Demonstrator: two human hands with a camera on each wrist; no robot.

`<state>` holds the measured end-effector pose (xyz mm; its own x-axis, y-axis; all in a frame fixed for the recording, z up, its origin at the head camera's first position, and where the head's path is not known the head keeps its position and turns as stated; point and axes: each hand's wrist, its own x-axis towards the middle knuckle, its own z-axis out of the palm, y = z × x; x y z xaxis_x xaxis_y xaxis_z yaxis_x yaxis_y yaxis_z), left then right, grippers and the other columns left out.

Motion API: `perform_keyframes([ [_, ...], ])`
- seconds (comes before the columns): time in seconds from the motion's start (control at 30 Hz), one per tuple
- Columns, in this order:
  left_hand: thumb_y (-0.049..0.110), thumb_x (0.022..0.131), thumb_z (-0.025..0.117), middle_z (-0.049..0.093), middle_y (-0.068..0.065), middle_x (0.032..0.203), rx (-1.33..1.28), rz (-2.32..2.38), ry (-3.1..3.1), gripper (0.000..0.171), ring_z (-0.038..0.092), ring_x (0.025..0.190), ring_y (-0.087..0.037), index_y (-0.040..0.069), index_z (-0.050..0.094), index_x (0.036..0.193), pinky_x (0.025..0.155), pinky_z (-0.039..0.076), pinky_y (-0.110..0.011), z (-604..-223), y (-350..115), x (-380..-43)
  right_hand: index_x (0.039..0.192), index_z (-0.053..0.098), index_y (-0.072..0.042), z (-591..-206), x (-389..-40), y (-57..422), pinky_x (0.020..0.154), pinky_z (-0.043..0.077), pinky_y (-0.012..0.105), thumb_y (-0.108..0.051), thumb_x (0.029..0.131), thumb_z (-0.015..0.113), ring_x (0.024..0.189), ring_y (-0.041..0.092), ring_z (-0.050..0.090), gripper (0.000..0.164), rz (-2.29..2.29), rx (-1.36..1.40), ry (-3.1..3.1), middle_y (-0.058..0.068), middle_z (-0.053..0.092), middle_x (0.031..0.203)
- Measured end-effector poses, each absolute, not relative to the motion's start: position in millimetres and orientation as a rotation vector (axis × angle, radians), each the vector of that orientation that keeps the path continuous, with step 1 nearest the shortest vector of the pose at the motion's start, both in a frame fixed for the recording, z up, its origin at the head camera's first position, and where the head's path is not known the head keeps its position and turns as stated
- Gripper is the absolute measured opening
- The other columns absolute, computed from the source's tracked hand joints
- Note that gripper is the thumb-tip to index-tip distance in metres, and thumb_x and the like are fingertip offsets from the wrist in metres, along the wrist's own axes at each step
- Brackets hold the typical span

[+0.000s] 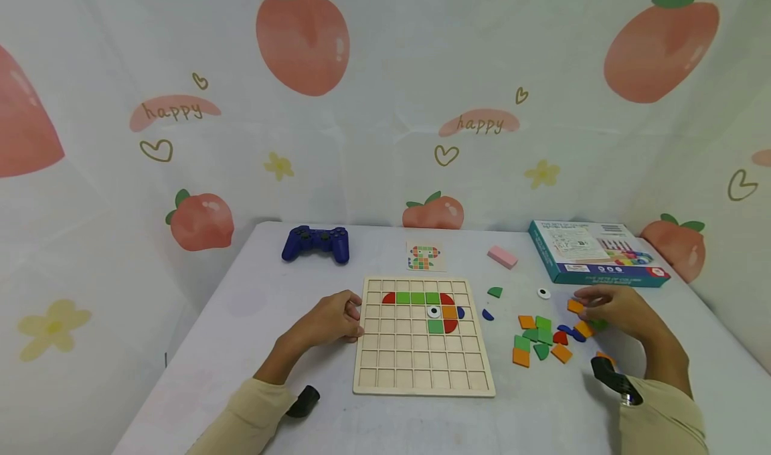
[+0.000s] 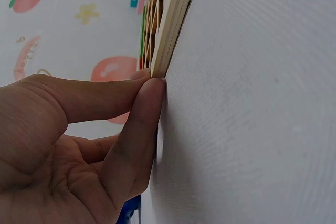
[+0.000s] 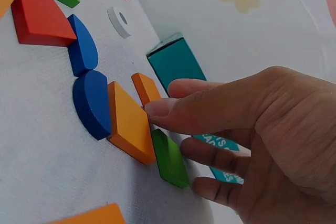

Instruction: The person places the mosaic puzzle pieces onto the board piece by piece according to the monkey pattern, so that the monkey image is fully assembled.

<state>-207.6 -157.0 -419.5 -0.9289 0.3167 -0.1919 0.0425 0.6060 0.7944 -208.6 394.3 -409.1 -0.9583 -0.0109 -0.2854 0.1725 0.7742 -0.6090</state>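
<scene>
My left hand (image 1: 331, 318) is at the left edge of the wooden grid board (image 1: 415, 361), thumb and forefinger pinching its rim (image 2: 176, 19). Red, green, orange and blue pieces and a white eye disc (image 1: 434, 312) fill some of the board's upper cells. To the right, my right hand (image 1: 617, 308) reaches over loose pieces, its fingers loosely bent. Its thumb tip is right at an orange square (image 3: 146, 88), with another orange square (image 3: 131, 124) and a green piece (image 3: 170, 158) just below. Two blue half-rounds (image 3: 92, 103) lie beside them.
More loose orange, green and red pieces (image 1: 544, 335) lie right of the board. Behind stand a picture card (image 1: 425, 257), a pink block (image 1: 502, 257) and a teal box (image 1: 596, 254). A blue game controller (image 1: 316, 243) lies back left, before a patterned cloth backdrop.
</scene>
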Motion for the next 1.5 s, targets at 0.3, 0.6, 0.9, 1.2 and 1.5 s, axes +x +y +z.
perform_keyframes([
  [0.3,-0.001,0.085,0.082,0.064,-0.008,0.102,0.293,1.246,2.515,0.051,0.063,0.085,-0.016,-0.007,0.06,0.131,0.078,0.057,-0.03,-420.0,-157.1,-207.3,0.137,0.064,0.007,-411.8,-209.3,395.2,0.086,0.058,0.047,-0.024,0.094,0.079,0.105,0.032,0.064,0.054,-0.975,0.139,2.677,0.024,0.069,0.118],
  [0.6,0.0,0.085,0.082,0.064,-0.007,0.102,0.293,1.239,2.518,0.052,0.062,0.087,-0.017,-0.007,0.06,0.131,0.079,0.056,-0.031,-419.1,-157.6,-207.2,0.138,0.065,0.004,-406.0,-210.3,390.5,0.08,0.053,0.037,-0.031,0.096,0.077,0.107,0.033,0.06,0.057,-0.912,0.081,2.704,0.021,0.069,0.117],
  [0.9,0.001,0.085,0.083,0.065,-0.008,0.101,0.308,1.231,2.523,0.052,0.063,0.087,-0.017,-0.007,0.06,0.131,0.079,0.056,-0.032,-418.6,-158.1,-207.0,0.137,0.068,0.001,-397.0,-214.8,363.1,0.079,0.053,0.035,-0.035,0.097,0.076,0.109,0.034,0.059,0.055,-0.912,0.003,2.724,0.02,0.068,0.119],
  [1.2,0.002,0.085,0.084,0.064,-0.007,0.102,0.299,1.22,2.533,0.052,0.062,0.089,-0.018,-0.005,0.06,0.131,0.081,0.055,-0.033,-419.5,-157.1,-207.3,0.134,0.071,-0.002,-397.5,-223.6,325.0,0.078,0.049,0.034,-0.031,0.095,0.077,0.104,0.029,0.056,0.049,-0.957,-0.127,2.754,0.012,0.067,0.112],
  [1.5,0.002,0.084,0.083,0.064,-0.007,0.102,0.295,1.218,2.542,0.053,0.062,0.088,-0.017,-0.006,0.06,0.131,0.08,0.055,-0.032,-419.1,-156.1,-206.7,0.128,0.073,-0.006,-403.0,-232.0,285.9,0.073,0.05,0.034,-0.027,0.093,0.079,0.097,0.026,0.055,0.042,-0.966,-0.264,2.761,0.008,0.066,0.106],
])
